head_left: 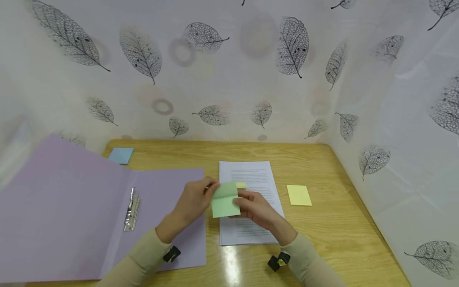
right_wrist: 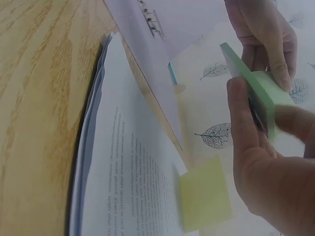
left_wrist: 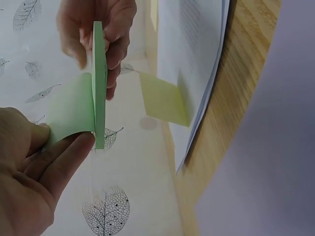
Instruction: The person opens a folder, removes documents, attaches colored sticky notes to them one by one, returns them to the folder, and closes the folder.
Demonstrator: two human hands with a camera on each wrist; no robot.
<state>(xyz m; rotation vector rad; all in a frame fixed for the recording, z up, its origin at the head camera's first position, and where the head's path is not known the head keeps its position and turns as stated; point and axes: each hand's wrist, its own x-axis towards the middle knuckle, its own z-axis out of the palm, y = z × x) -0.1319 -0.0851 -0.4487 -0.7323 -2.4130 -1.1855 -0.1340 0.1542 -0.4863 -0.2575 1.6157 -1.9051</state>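
Above a stack of printed paper (head_left: 251, 169), my right hand (head_left: 256, 209) grips a pad of green sticky notes (head_left: 226, 208) between thumb and fingers. My left hand (head_left: 193, 197) pinches the edge of the top green sheet (left_wrist: 71, 105), which bends away from the pad. In the left wrist view the sheet and the pad (left_wrist: 99, 88) still join along one edge. A yellow sticky note (left_wrist: 165, 101) is stuck to the printed paper and stands up from it. The head view shows only a strip of that note, behind the green pad.
An open purple folder (head_left: 168, 183) with a metal clip (head_left: 132, 211) lies at the left. Yellow sticky notes (head_left: 299, 195) rest on the wooden table (head_left: 344, 223) at the right. Blue sticky notes (head_left: 121, 155) sit at the back left. Leaf-patterned curtains (head_left: 229, 79) surround the table.
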